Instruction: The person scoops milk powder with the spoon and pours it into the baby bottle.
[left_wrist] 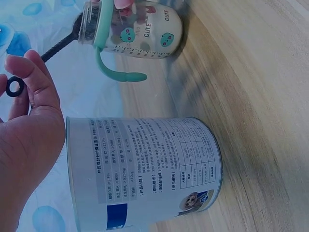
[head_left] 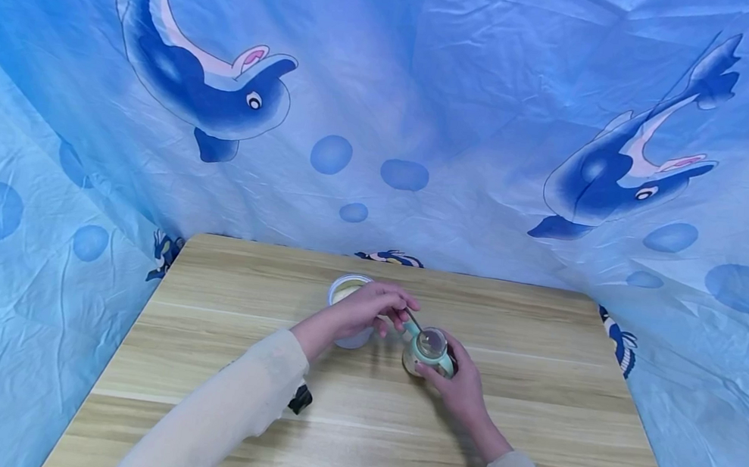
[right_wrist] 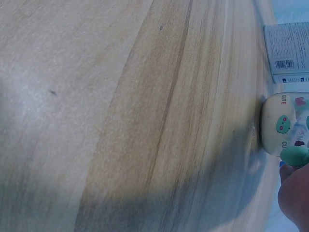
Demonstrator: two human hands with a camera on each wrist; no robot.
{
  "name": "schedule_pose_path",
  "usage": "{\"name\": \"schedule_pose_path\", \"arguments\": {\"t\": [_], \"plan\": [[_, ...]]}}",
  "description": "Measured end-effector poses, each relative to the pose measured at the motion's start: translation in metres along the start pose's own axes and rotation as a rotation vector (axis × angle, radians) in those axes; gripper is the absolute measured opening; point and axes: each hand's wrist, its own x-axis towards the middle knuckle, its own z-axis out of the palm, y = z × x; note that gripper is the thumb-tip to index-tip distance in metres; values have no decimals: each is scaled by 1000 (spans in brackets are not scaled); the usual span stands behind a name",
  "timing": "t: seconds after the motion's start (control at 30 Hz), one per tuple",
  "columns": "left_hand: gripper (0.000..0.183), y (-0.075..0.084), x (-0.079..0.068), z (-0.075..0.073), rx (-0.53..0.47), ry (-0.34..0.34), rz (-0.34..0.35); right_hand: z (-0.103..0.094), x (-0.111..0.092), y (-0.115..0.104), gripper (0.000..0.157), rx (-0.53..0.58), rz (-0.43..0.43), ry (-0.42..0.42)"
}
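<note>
Held by its dark handle, a scoop point(left_wrist: 60, 47) is in my left hand point(head_left: 372, 308); the ring at the handle's end shows between the fingers in the left wrist view. Its head is at the mouth of a clear bottle point(left_wrist: 152, 30) with a mint-green collar and handles, "CUTE" prints and something pale in the bottom. My right hand point(head_left: 464, 387) grips the bottle around its side and steadies it upright on the table. Beneath my left forearm and hand stands a white printed can point(left_wrist: 145, 164), lidless, pale contents partly visible in the head view.
The wood-grain table point(head_left: 209, 368) carries the can and bottle close together near its middle. Blue curtains with dolphin prints point(head_left: 361, 95) hang behind and at both sides of the table.
</note>
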Motion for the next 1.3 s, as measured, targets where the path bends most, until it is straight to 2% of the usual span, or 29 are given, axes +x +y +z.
{"name": "schedule_pose_path", "arguments": {"t": [0.3, 0.73, 1.1, 1.3], "plan": [[39, 1, 0, -1, 6, -10, -6, 0, 0, 0, 82, -1, -1, -1], [35, 4, 0, -2, 33, 8, -10, 0, 0, 0, 81, 4, -2, 9], [34, 9, -1, -5, 70, 1, 16, 1, 0, -1, 79, 15, -24, 16], [36, 12, 0, -5, 77, 30, 12, 2, 1, 0, 78, 28, -37, 19]]}}
